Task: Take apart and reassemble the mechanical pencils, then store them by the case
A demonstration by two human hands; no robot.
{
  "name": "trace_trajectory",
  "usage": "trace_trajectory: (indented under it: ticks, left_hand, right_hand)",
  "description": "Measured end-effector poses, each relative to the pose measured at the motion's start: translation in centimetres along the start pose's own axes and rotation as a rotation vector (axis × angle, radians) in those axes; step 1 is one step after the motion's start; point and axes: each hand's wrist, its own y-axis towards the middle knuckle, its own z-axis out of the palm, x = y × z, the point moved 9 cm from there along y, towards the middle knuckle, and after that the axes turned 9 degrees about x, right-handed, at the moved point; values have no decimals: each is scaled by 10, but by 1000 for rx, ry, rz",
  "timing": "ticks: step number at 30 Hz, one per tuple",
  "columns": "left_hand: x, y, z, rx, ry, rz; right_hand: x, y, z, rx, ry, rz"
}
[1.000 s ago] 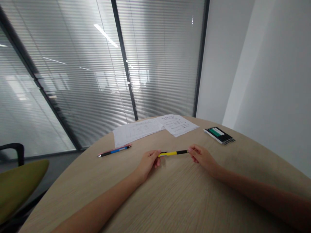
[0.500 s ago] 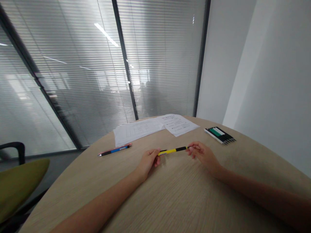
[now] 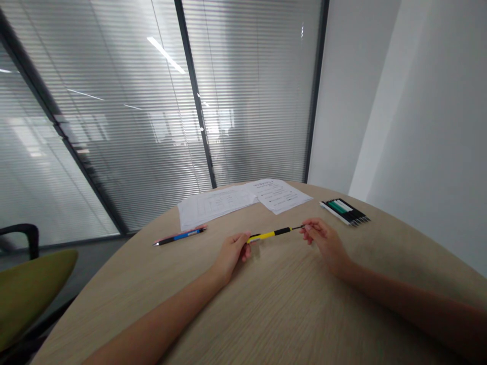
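My left hand (image 3: pixel 233 254) is closed around the back end of a yellow pen barrel (image 3: pixel 268 235) with a black grip section, held just above the table and pointing right. From the barrel's front end a thin dark pen refill (image 3: pixel 296 228) sticks out. The fingertips of my right hand (image 3: pixel 325 246) pinch the refill's far end, partly hiding it. A blue-and-black pen (image 3: pixel 180 236) lies on the table to the left of my left hand, with a reddish one partly behind it.
Beyond my hands lie printed paper sheets (image 3: pixel 220 202) on the wooden table (image 3: pixel 243 314). At the right, several black, white and green pens (image 3: pixel 344 210) lie side by side. A green chair (image 3: pixel 30 289) stands at the left, and a blinds-covered glass wall (image 3: pixel 258 101) rises behind.
My right hand has moved a little to the right and up, away from the barrel. More of the dark refill now shows between barrel and fingers. My left hand stays in place.
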Motion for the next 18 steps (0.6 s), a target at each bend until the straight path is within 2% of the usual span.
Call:
trace_trajectory:
  ticks: [9, 18]
  left_hand:
    - [1, 1, -2, -9, -2, -3]
    - [-2, 0, -1, -15, 29, 4]
  right_hand:
    - [-7, 1, -6, -19, -54, 35]
    - [-12, 1, 5, 63, -205, 168]
